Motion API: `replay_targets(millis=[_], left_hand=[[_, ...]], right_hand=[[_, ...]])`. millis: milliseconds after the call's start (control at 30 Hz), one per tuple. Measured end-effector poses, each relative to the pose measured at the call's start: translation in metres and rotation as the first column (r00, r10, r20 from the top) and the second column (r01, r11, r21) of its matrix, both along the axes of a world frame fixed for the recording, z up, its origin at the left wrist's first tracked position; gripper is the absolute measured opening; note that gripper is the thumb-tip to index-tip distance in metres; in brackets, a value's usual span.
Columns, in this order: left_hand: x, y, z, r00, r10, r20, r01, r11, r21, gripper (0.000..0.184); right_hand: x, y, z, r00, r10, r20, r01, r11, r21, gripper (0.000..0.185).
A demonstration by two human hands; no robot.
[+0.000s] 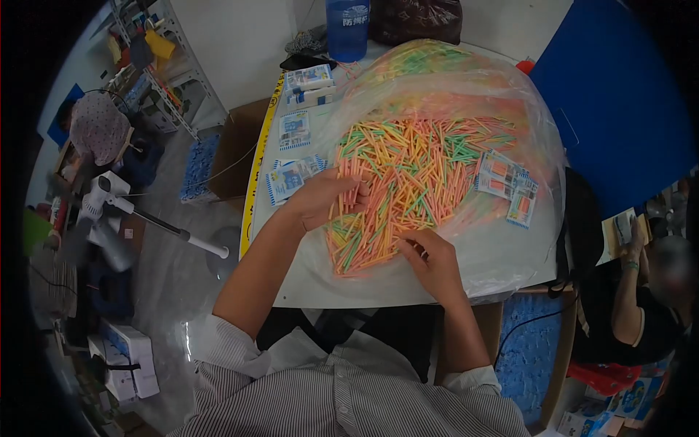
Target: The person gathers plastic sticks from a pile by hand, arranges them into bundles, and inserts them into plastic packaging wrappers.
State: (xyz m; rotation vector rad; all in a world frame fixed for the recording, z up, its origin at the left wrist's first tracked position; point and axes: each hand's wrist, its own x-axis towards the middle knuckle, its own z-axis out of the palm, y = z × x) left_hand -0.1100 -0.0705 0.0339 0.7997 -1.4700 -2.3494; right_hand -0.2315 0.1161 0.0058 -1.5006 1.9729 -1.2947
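Head view: cradle sticks [349, 167] loosely in curled left hand [324, 201]; pick gently with right hand [432, 264] apart, cannot tell its hold.

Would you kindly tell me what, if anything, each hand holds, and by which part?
The left hand holds a bunch of sticks, apparently around the middle; whether the right hand grips any cannot be told.

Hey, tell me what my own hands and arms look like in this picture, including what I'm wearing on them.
Your left hand and right hand are bare, with no gloves or watch visible. Both forearms are uncovered below turned-up sleeves. The shirt has fine dark and pale stripes and a buttoned front.
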Motion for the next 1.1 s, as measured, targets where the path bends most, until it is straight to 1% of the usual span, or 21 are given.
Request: replay_targets(millis=[67, 133, 267, 333, 467, 533, 567, 600, 633, 667, 733, 767, 800, 833, 867, 900, 933, 967, 1000, 1067, 1100], left_hand=[[0.002, 0.008, -0.005, 0.998, -0.025, -0.059, 0.031, 0.993, 0.111, 0.018], [0.003, 0.02, -0.01, 0.988, -0.099, -0.121, 0.122, 0.971, 0.207, 0.016], [0.0, 0.036, -0.022, 0.956, -0.11, -0.271, 0.187, 0.942, 0.278, 0.016], [0.003, 0.039, -0.02, 0.991, -0.064, -0.117, 0.089, 0.97, 0.225, 0.017], [0.005, 0.037, -0.013, 0.965, 0.087, -0.248, -0.003, 0.947, 0.321, 0.019], [0.0, 0.043, -0.002, 0.795, 0.521, -0.31, -0.409, 0.838, 0.36, 0.022], [-0.003, 0.046, 0.0, 0.794, 0.523, -0.311, -0.41, 0.837, 0.361, 0.022], [-0.007, 0.048, 0.001, 0.751, 0.58, -0.314, -0.536, 0.814, 0.224, 0.022], [-0.008, 0.051, 0.0, 0.705, 0.631, -0.324, -0.643, 0.761, 0.082, 0.023], [-0.007, 0.054, -0.002, 0.709, 0.629, -0.317, -0.64, 0.764, 0.085, 0.023], [-0.003, 0.061, -0.007, 0.845, 0.499, -0.191, -0.527, 0.837, -0.144, 0.024], [-0.001, 0.062, -0.009, 0.845, 0.5, -0.188, -0.527, 0.838, -0.142, 0.024], [0.001, 0.062, -0.011, 0.859, 0.476, -0.19, -0.512, 0.815, -0.27, 0.024], [0.004, 0.062, -0.012, 0.869, 0.457, -0.19, -0.494, 0.776, -0.392, 0.025], [0.007, 0.058, -0.011, 0.862, 0.47, -0.188, -0.505, 0.772, -0.387, 0.025], [0.012, 0.053, -0.008, 0.804, 0.531, -0.266, -0.554, 0.833, -0.011, 0.022], [0.019, 0.052, -0.006, 0.728, 0.615, -0.303, -0.505, 0.78, 0.369, 0.02], [0.029, 0.05, -0.002, 0.712, 0.65, -0.266, -0.498, 0.735, 0.46, 0.017], [0.039, 0.047, -0.008, 0.708, 0.656, -0.263, -0.5, 0.728, 0.468, 0.017], [0.054, 0.046, -0.024, 0.69, 0.659, -0.299, -0.475, 0.724, 0.5, 0.015], [0.056, 0.048, -0.03, 0.689, 0.663, -0.294, -0.475, 0.719, 0.508, 0.015]], right_hand=[[-0.001, -0.013, 0.0, 0.998, -0.005, 0.055, 0.009, 0.997, -0.076, 0.016], [-0.003, -0.036, 0.003, 0.995, -0.015, 0.102, 0.045, 0.954, -0.296, 0.021], [0.002, -0.073, 0.014, 0.994, 0.066, 0.087, -0.024, 0.908, -0.419, 0.03], [0.003, -0.075, 0.027, 0.865, 0.35, 0.359, -0.376, 0.927, 0.001, 0.037], [0.02, -0.076, 0.017, 0.796, 0.25, 0.551, -0.27, 0.962, -0.047, 0.042], [0.045, -0.076, 0.005, 0.51, 0.188, 0.84, 0.077, 0.962, -0.263, 0.043], [0.055, -0.076, 0.002, 0.32, 0.204, 0.925, 0.277, 0.914, -0.297, 0.044], [0.064, -0.076, 0.002, 0.322, 0.202, 0.925, 0.277, 0.914, -0.296, 0.044], [0.073, -0.074, 0.004, 0.136, 0.252, 0.958, 0.275, 0.92, -0.281, 0.043], [0.078, -0.072, 0.007, -0.058, 0.289, 0.956, 0.273, 0.925, -0.264, 0.042], [0.079, -0.073, 0.013, -0.069, 0.301, 0.951, 0.218, 0.935, -0.28, 0.044], [0.08, -0.074, 0.015, -0.08, 0.318, 0.945, 0.152, 0.941, -0.304, 0.045], [0.079, -0.075, 0.013, -0.081, 0.315, 0.946, 0.147, 0.942, -0.302, 0.045], [0.074, -0.075, 0.009, 0.019, 0.31, 0.951, 0.1, 0.945, -0.31, 0.042], [0.069, -0.074, 0.006, 0.115, 0.304, 0.946, 0.048, 0.949, -0.311, 0.039], [0.06, -0.069, 0.003, 0.108, 0.292, 0.95, 0.038, 0.954, -0.297, 0.039], [0.047, -0.061, 0.001, 0.499, 0.179, 0.848, 0.091, 0.962, -0.256, 0.031], [0.037, -0.055, -0.001, 0.804, 0.027, 0.594, 0.148, 0.958, -0.245, 0.024], [0.031, -0.048, 0.001, 0.806, 0.026, 0.591, 0.143, 0.961, -0.237, 0.024], [0.029, -0.031, 0.006, 0.993, -0.068, 0.1, 0.072, 0.997, -0.039, 0.011], [0.033, -0.025, 0.004, 0.993, -0.068, 0.098, 0.072, 0.997, -0.029, 0.011]])
